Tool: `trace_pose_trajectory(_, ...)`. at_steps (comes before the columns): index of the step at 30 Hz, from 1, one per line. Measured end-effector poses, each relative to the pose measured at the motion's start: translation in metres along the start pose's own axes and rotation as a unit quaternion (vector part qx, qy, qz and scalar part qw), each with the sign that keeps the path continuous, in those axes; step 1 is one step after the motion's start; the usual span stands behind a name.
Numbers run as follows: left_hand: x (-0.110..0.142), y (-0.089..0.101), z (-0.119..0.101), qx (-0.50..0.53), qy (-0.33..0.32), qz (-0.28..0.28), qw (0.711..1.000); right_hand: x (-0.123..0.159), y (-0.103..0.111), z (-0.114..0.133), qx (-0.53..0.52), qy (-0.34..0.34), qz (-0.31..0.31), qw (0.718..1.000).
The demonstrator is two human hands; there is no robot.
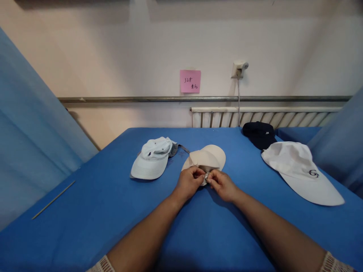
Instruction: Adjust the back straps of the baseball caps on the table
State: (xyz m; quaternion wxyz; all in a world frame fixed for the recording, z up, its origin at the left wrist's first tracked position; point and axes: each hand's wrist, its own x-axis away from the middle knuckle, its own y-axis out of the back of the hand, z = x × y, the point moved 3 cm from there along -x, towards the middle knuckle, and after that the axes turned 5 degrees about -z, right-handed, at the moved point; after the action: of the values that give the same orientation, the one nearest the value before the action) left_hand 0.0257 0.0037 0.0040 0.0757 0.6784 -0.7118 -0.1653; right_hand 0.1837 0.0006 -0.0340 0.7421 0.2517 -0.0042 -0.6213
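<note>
A beige baseball cap (210,155) lies at the middle of the blue-covered table, its brim pointing away from me. My left hand (189,182) pinches the near edge of this cap, at the strap end, from the left. From the right, my right hand (222,184) pinches the same part, its fingertips almost touching those of the left. Between them a small bunched bit of strap or fabric shows; its details are too small to make out.
On the left, a pale blue cap (155,156) rests over a darker grey one. A white cap (297,162) and a navy cap (258,133) lie to the right. A thin stick (53,199) sits near the left edge. Blue curtains (36,124) hang at both sides.
</note>
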Motion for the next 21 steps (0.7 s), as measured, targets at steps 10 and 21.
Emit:
trace_pose_trajectory(10, 0.000, 0.001, -0.003, 0.144, 0.094, 0.006, 0.985, 0.002, 0.005, 0.008, -0.041, 0.032, 0.020, 0.998)
trace_pose_trajectory(21, -0.006, -0.001, 0.008, 0.091, 0.050, -0.026, 0.994, 0.007, 0.000, 0.022, 0.193, 0.085, -0.070, 0.975)
